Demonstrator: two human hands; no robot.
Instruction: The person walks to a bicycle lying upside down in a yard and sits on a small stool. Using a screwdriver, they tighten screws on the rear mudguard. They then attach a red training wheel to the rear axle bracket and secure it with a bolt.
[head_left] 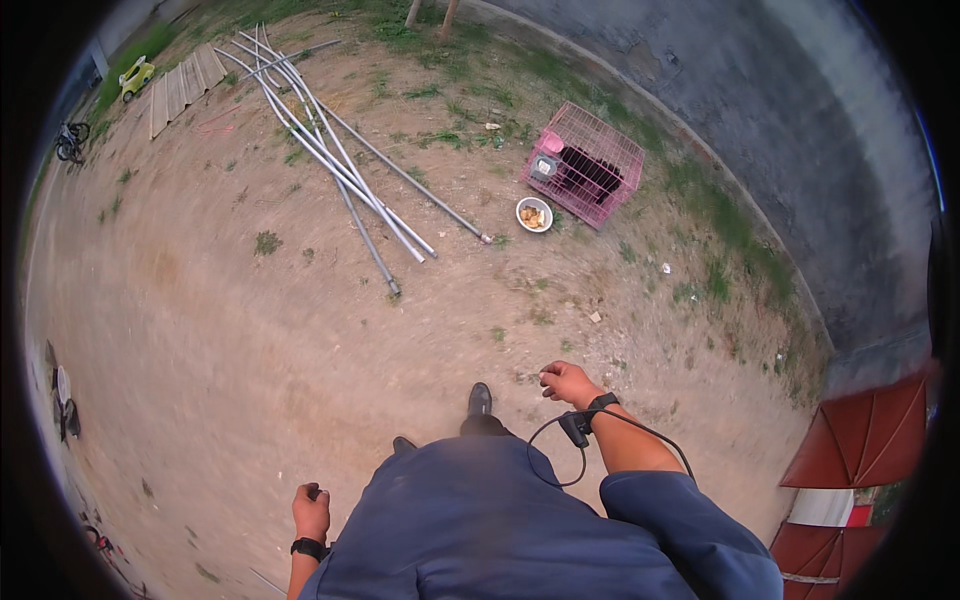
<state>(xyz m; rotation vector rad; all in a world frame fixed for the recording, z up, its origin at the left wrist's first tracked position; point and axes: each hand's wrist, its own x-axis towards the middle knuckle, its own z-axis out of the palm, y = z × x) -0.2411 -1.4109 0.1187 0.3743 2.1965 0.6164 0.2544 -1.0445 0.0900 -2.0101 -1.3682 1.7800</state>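
My left hand (311, 512) hangs low beside my dark blue clothing, fingers curled in; nothing shows in it. Held out ahead of my body, my right hand (568, 384) has loosely bent, closed fingers, and I see nothing in them either. A black band with a small device (575, 428) and a looping cable sits at my right wrist. Another dark band (309, 548) is around my left wrist. Below me, one black shoe (480, 399) is set forward on the dirt. Neither hand touches anything around it.
Ahead to the right stands a pink wire cage (590, 165) with a dark animal inside, beside a white bowl (534, 215) of food. Long metal pipes (330, 155) lie crossed ahead. A grey wall (790, 130) runs along the right, near reddish-brown panels (860, 432).
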